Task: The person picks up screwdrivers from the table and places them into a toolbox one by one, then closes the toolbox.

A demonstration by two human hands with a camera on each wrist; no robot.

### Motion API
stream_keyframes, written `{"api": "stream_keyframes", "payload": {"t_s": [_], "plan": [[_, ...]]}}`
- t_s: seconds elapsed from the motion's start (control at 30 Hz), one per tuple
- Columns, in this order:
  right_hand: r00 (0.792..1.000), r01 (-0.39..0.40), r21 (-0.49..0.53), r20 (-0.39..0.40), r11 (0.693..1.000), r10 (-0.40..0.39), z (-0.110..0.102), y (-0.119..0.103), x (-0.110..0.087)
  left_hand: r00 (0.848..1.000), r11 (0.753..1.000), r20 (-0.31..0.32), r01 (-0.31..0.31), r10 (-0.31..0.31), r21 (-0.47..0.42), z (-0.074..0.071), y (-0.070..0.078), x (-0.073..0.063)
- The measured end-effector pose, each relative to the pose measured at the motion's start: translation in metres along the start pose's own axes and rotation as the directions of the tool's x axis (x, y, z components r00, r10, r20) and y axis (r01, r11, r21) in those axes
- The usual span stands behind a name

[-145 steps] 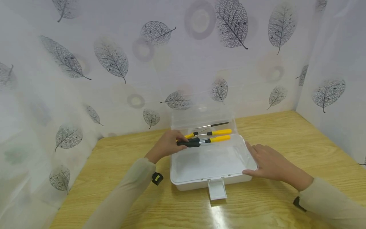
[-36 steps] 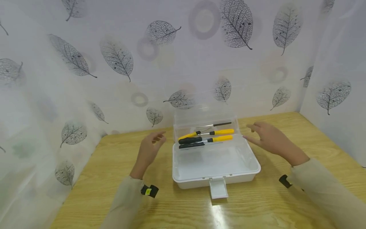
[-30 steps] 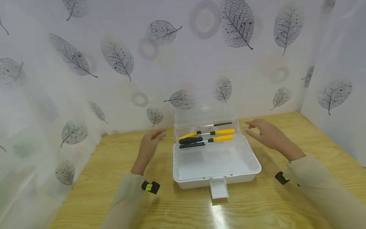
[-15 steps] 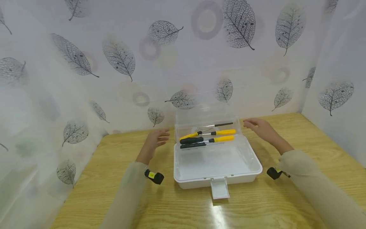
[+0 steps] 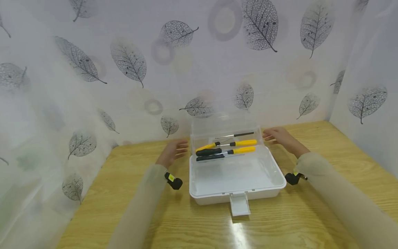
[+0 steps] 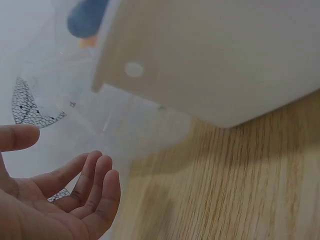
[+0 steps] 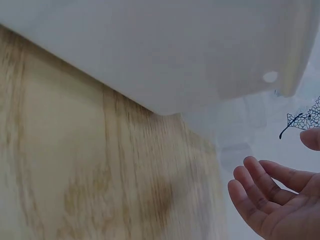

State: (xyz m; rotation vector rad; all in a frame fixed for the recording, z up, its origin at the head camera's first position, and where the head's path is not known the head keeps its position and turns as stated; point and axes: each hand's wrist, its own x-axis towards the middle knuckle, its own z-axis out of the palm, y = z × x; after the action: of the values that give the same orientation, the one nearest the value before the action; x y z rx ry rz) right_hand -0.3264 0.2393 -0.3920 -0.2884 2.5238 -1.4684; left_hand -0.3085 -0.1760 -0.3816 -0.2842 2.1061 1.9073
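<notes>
A white plastic toolbox (image 5: 211,199) stands on the table, its clear lid (image 5: 224,121) tipped back at the rear. Several screwdrivers lie in the lid, among them one with a yellow handle (image 5: 244,149) and one with a black handle (image 5: 209,152). A thin dark-handled tool (image 5: 243,134) lies above them. My left hand (image 5: 172,151) is beside the lid's left edge, with loosely bent, spread fingers (image 6: 102,192) and nothing in them. On the opposite side my right hand (image 5: 281,138) is close to the lid's right edge, holding nothing; its fingers (image 7: 255,182) are relaxed.
A white latch (image 5: 239,204) hangs down at the toolbox's front. The wooden table (image 5: 133,183) extends on both sides. A leaf-patterned curtain (image 5: 217,69) stands close behind the lid. Small black wrist cameras are strapped under both sleeves.
Earlier my left hand held the black-handled screwdrivers at the lid, and my right hand held the toolbox's right rim. Both let go; lately both hands have moved in toward the lid's sides.
</notes>
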Motion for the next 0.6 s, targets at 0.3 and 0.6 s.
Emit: {"api": "stream_keyframes", "payload": {"t_s": [0.3,0.6], "plan": [[0.998,-0.048,-0.03,0.026,0.998,0.049,0.004,0.002,0.014,0.999,0.999,0.002,0.035,-0.036,0.037,0.002,-0.001,0.021],[0.995,-0.092,-0.003,0.043,0.996,0.092,0.007,0.005,0.027,0.999,0.997,0.015,0.041,-0.042,0.067,0.007,0.005,0.033]]}}
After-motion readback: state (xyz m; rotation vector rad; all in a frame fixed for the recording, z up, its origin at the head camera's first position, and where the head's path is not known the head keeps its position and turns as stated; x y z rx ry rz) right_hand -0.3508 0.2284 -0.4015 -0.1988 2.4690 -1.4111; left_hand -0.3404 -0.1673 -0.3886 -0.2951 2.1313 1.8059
